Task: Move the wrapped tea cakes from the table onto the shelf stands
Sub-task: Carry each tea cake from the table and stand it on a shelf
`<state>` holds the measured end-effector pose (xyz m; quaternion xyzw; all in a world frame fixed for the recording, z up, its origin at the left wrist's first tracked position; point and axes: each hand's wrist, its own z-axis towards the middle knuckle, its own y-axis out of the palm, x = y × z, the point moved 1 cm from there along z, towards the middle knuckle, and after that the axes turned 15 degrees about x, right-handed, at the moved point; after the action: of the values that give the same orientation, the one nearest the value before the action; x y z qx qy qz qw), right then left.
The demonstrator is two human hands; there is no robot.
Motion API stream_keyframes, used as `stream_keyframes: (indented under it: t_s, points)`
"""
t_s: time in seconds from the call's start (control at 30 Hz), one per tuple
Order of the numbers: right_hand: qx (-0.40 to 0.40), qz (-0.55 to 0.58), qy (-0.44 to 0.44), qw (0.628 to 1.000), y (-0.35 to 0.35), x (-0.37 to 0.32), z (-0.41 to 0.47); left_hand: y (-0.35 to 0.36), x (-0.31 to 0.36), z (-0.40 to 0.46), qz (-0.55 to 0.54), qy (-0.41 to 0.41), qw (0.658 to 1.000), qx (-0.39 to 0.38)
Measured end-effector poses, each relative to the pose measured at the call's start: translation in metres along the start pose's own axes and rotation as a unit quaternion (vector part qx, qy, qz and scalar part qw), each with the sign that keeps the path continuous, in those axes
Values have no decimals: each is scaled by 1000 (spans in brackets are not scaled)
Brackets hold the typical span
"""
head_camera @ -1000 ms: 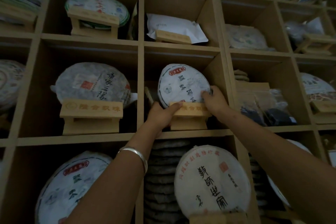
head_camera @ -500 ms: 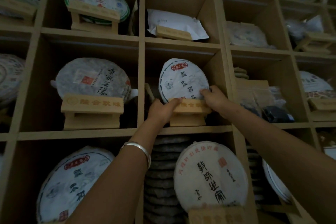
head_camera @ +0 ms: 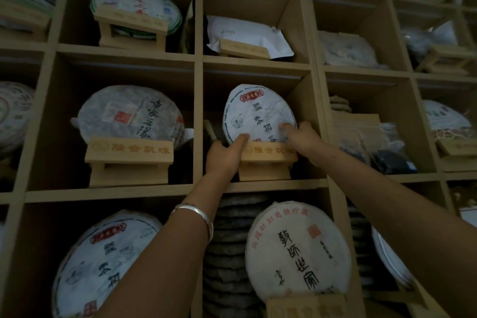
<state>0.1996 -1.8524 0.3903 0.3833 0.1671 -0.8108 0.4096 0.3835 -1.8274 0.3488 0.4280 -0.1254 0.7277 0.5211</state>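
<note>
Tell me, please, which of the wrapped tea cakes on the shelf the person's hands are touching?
The tea cake on the stand in the middle compartment: the left hand and right hand both touch its lower edge. The others sit untouched.
</note>
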Motion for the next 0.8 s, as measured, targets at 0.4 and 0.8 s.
stream_keyframes:
  t_s: [0.4, 0.8]
  points:
    - [15, -39, -75, 996, -15, -8, -8, 6, 17, -19, 129, 266, 941, 164]
    - [-30, -36, -74, 996, -14, -5, -11, 20, 77, 29, 67, 285, 956, 4]
